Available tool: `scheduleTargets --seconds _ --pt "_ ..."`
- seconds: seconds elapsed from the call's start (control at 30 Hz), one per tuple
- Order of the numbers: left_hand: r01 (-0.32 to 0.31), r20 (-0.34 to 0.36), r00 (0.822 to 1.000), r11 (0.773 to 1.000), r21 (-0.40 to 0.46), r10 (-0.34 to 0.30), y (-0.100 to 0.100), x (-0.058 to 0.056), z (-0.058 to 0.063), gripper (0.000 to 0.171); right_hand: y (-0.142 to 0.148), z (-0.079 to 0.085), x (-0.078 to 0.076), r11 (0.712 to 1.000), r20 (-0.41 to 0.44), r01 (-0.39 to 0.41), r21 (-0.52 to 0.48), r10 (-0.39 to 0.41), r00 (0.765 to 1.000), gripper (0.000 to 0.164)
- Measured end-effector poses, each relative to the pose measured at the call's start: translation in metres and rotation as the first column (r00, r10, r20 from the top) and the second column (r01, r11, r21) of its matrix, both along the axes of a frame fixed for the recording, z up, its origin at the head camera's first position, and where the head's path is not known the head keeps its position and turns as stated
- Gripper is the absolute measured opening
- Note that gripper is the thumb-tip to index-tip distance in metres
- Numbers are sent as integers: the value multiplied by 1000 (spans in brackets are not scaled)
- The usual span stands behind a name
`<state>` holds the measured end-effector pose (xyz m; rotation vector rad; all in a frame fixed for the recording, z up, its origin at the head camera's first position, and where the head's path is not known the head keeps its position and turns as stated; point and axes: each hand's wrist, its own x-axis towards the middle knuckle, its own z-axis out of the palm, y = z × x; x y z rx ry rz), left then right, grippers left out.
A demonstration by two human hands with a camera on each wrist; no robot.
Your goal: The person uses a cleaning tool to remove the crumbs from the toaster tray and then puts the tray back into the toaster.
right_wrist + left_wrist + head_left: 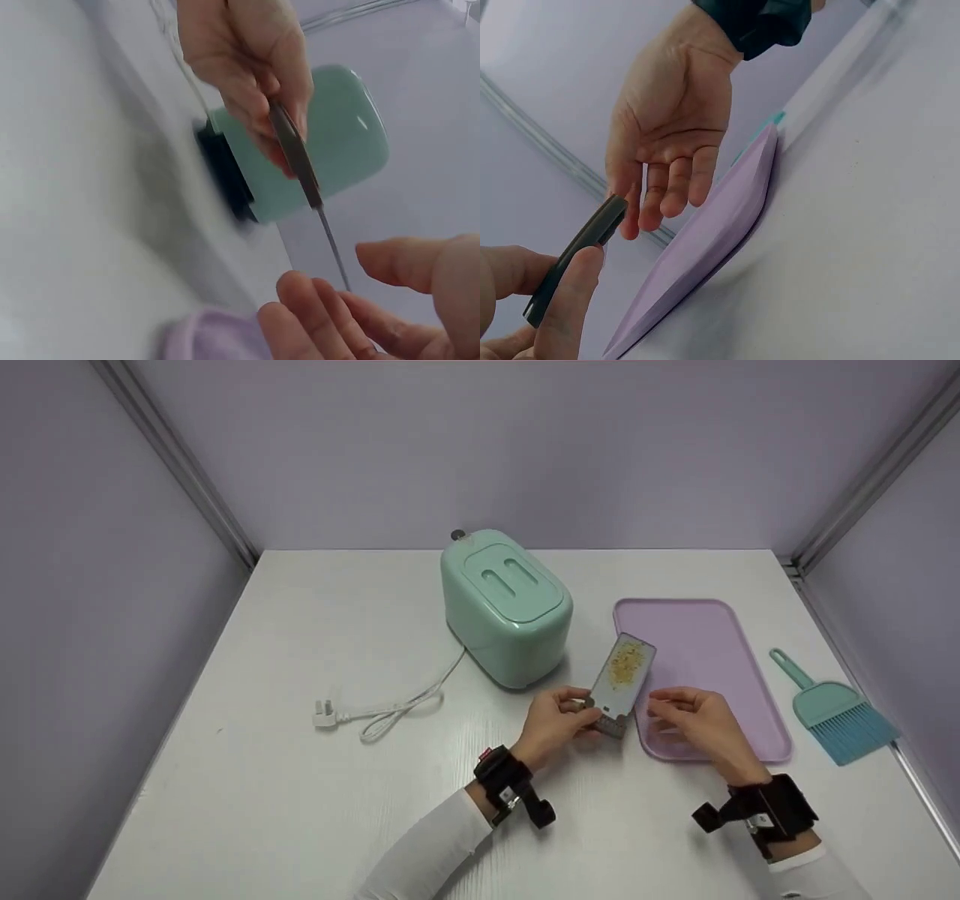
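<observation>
Crumbs (pixel 627 662) on slim grey tray (pixel 612 696)

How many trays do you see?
2: a small grey rectangular tray in the left hand, and a larger lilac rectangular tray right of the mint-green toaster.

Mint-green toaster (pixel 480 619), lilac tray (pixel 701 637), white table (pixel 315 630).
Right of the frame's centre, a pale grey plate (pixel 615 694) wears a speckle of golden-yellow crumbs (pixel 626 663); at far right, a mint brush (pixel 827 701) has blue bristles (pixel 855 735). The cord (pixel 405 707) at centre left is white, the wall (pixel 487 442) across the top lavender-grey, the wrist straps (pixel 784 808) at lower right black.
</observation>
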<state>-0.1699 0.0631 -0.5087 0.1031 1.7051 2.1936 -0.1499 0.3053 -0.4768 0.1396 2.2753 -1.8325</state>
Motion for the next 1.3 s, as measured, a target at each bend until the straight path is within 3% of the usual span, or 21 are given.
scheduleTargets --seconds 0.13,0.27,0.43,0.77,1.13,1.3 --pt "6 1 1000 1000 -20 -6 -1 0 0 31 27 16 -11 969 -60 -52 241 68 996 50" --pt "6 1 1000 999 -36 -6 -2 -1 1 29 58 32 -22 873 -107 -40 486 105 989 51" --pt "11 5 1000 1000 -25 -11 -3 -1 2 28 99 47 -37 747 -93 -59 662 161 983 55" --pt "18 2 1000 999 -46 -17 -1 0 2 28 153 59 -64 632 30 -145 761 189 982 68" --pt "23 -5 1000 999 -43 -23 -5 3 1 29 186 31 -81 522 94 -225 823 265 960 68" --pt "18 -3 1000 999 -49 -19 -5 4 1 29 192 21 -83 511 131 -253 822 263 956 67"
